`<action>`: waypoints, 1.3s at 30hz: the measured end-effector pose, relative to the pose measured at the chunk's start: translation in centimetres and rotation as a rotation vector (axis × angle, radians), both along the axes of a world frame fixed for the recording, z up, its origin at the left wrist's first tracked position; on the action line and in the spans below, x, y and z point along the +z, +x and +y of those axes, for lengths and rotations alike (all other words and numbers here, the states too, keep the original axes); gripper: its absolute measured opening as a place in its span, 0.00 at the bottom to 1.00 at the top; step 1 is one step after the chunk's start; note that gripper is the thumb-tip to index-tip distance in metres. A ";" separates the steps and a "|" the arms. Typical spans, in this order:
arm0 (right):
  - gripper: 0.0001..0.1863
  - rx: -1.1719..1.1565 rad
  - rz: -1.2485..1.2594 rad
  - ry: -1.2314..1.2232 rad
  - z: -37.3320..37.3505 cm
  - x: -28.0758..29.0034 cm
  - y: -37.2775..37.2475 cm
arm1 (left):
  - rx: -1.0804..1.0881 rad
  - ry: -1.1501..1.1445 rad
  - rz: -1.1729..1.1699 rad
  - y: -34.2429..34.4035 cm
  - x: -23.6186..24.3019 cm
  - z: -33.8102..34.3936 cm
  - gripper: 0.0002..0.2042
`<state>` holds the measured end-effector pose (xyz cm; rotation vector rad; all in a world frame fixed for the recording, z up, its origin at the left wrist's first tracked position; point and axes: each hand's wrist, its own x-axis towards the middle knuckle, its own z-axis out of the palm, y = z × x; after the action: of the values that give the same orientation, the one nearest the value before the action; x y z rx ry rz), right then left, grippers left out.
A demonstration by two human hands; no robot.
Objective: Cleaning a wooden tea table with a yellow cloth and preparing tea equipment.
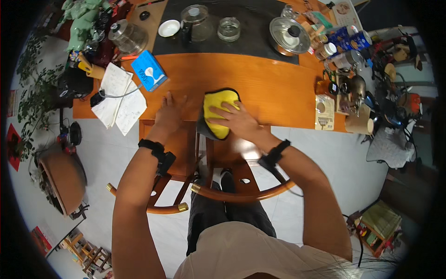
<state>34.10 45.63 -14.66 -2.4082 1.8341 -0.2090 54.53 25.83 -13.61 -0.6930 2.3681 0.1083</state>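
Note:
A yellow cleaning cloth (217,103) with a dark grey underside and black border lies at the near edge of the wooden table (274,86), partly over that edge. Flat on top of it rests my right hand (237,122), its fingers spread and pressing the fabric. My left hand (168,116) leans on the tabletop to the left of the cloth, slightly blurred, with fingers stretched out and nothing held. A blue tissue box (147,69) and loose written papers (121,100) lie beyond and to the left of that hand.
On the dark mat (253,25) at the far side stand a glass teapot (197,28), a glass jar (229,30), a white dish (169,29) and a lidded pot (289,37). Jars and packets crowd the right end. Two wooden chairs (241,193) stand close before me.

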 end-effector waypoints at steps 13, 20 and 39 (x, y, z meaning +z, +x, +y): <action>0.28 -0.022 0.178 0.131 13.1 1.4 -10.7 | -0.375 -0.200 0.004 0.4 -1.9 -0.4 0.40; 0.29 -0.066 -0.106 0.163 3.4 -0.2 -2.9 | 0.049 0.034 -0.053 -1.8 2.7 0.4 0.45; 0.33 -0.849 -0.144 0.294 7.7 1.7 -12.7 | 0.075 0.102 0.018 0.9 0.9 -2.0 0.52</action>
<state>21.39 53.31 -12.97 -1.2813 2.4747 -0.1515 55.46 23.86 -12.67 -0.7339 2.3361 0.2668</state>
